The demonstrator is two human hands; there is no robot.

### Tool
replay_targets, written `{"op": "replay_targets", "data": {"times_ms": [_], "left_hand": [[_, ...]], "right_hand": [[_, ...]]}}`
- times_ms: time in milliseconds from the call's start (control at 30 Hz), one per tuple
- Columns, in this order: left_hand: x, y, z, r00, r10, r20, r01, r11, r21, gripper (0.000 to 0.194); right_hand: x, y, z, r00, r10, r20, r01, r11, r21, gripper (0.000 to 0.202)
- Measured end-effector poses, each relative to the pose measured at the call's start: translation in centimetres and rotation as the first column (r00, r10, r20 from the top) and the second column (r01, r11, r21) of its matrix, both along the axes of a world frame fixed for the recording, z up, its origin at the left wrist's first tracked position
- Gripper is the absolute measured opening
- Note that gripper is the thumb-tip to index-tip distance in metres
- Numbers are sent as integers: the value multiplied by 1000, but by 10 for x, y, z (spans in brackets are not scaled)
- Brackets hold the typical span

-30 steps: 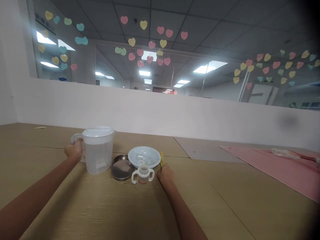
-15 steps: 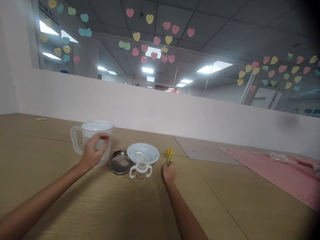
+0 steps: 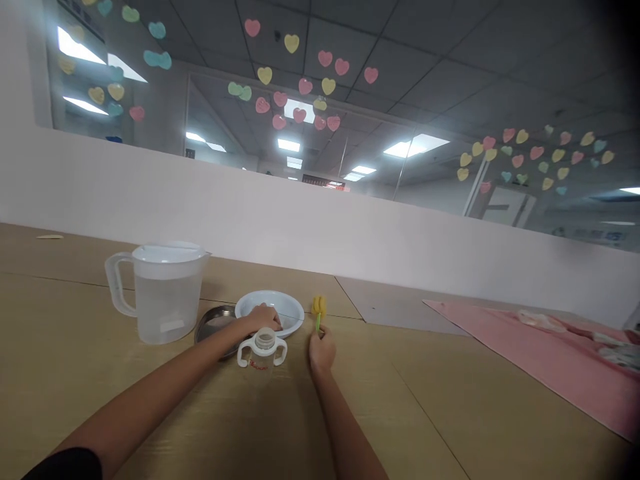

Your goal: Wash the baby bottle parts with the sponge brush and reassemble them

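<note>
My left hand [image 3: 264, 316] reaches into the white bowl [image 3: 295, 310], its fingers curled down inside. Whatever they hold, if anything, is hidden. In the earlier frame, small clear pieces lay in that bowl. My right hand [image 3: 323, 349] is closed round the green handle of a bottle brush with a yellow sponge head [image 3: 319, 306], which points up and away from me. Between my arms stands a clear baby bottle [image 3: 263, 350] with white side handles, red lettering and an uncovered mouth. A round steel dish [image 3: 213, 323] lies partly under my left forearm.
A translucent lidded pitcher [image 3: 167, 293] with liquid in it stands on the left of the wooden table [image 3: 240, 433]. To the right lies a pink cloth [image 3: 530, 353] with crumpled fabric [image 3: 590, 333] on it. A low white wall [image 3: 210, 207] runs behind.
My left hand has moved right and down from in front of the pitcher into the bowl. My right hand still holds the brush. The view has shifted slightly to the right.
</note>
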State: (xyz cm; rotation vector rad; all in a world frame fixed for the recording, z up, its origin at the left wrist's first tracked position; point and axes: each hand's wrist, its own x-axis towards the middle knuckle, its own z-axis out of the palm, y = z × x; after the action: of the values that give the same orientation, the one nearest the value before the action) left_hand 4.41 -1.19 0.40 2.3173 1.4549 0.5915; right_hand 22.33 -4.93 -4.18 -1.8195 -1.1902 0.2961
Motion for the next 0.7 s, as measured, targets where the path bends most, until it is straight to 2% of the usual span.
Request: {"op": "replay_targets", "data": {"times_ms": [133,233,300,367,433,500,600,700], "left_hand": [[5,9,-3,994,-6,-105,4,1000,-25,15],[4,11,1,995,14,-96,-14,1000,6,14],[-1,12,5,999,23,-48,-21,999,37,15],[-7,13,9,1000,15,21,-16,998,58,22],[-15,15,13,995,-1,102,-6,998,68,29],[-21,17,16,982,-21,186,7,997,74,35],[-28,18,21,957,-45,286,24,997,76,41],[-33,13,28,920,-78,383,46,995,92,40]], "right_hand": [[-1,1,-1,999,-1,-36,2,1000,15,35],[-1,-1,0,998,-21,-61,23,999,29,38],[-3,-3,2,998,-21,-58,26,995,93,40],[-5,-5,5,1000,13,-25,-8,976,220,43],[-8,-9,9,996,73,50,-85,937,340,45],[-12,-14,13,978,133,160,-186,904,385,45],[-17,-21,17,911,199,362,-325,886,331,45],[-22,-27,20,797,229,558,-414,881,229,45]]}}
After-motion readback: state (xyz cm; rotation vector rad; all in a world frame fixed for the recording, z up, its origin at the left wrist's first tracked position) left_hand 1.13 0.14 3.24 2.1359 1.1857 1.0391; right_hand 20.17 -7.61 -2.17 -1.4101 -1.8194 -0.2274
